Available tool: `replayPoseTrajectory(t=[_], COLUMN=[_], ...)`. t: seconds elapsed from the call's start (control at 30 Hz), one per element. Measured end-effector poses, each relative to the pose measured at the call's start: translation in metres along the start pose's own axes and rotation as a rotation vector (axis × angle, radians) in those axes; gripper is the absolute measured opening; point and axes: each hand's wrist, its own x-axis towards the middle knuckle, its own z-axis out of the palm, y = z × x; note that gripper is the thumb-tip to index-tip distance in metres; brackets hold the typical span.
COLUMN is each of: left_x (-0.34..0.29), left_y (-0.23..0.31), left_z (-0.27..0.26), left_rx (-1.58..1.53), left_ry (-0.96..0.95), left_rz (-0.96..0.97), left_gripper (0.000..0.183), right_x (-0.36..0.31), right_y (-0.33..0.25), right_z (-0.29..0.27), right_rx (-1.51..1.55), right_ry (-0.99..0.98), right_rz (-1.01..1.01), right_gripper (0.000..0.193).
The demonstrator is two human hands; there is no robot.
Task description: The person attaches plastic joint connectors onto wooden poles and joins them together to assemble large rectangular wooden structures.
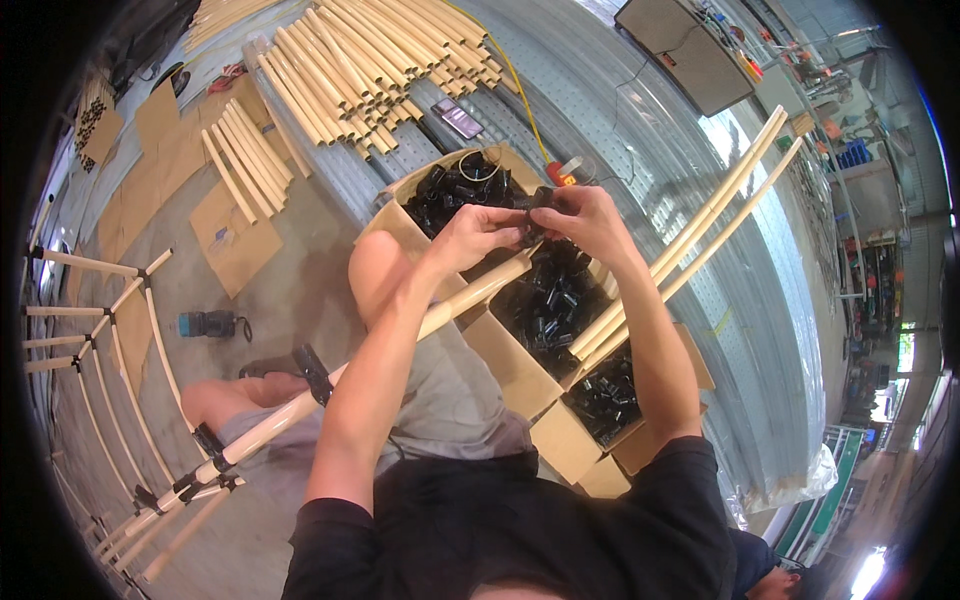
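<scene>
Both my hands meet over open cardboard boxes, fingers closed on a black pipe joint (541,205). My left hand (470,235) pinches it from the left, while my right hand (590,218) grips it from the right and above. Fingers partly cover the piece, so I cannot tell whether it is one part or two. Just below my hands ends a long cream pipe (450,308), lying slantwise across my lap under my left forearm. Black joints (318,376) are fitted along this pipe, which runs to a frame of cream pipes (150,400) at the left.
Black joints fill several boxes (510,352). Loose cream pipes (715,205) stick out of one at the right. Pipe stacks (350,70), a phone (458,117) and a tape roll (577,170) lie ahead. A bottle-shaped object (207,324) rests on the floor. Another person (765,565) is lower right.
</scene>
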Motion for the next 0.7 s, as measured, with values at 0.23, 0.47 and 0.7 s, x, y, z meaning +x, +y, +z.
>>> replayPoseTrajectory(t=[0.23, 0.47, 0.7], left_x=[0.001, -0.002, -0.001], left_y=[0.0, 0.0, 0.002], left_z=[-0.005, 0.001, 0.009], left_rx=[-0.007, 0.006, 0.075], left_ry=[0.014, 0.109, 0.244], left_rz=[-0.021, -0.127, -0.176], left_gripper=[0.038, 0.034, 0.028], right_x=[-0.013, -0.028, -0.033], right_y=[0.003, -0.016, -0.018], right_z=[0.004, 0.017, 0.025], right_rx=[-0.026, -0.093, -0.139], right_ry=[0.035, 0.143, 0.195], right_rz=[-0.041, -0.104, -0.088], right_gripper=[0.027, 0.023, 0.031])
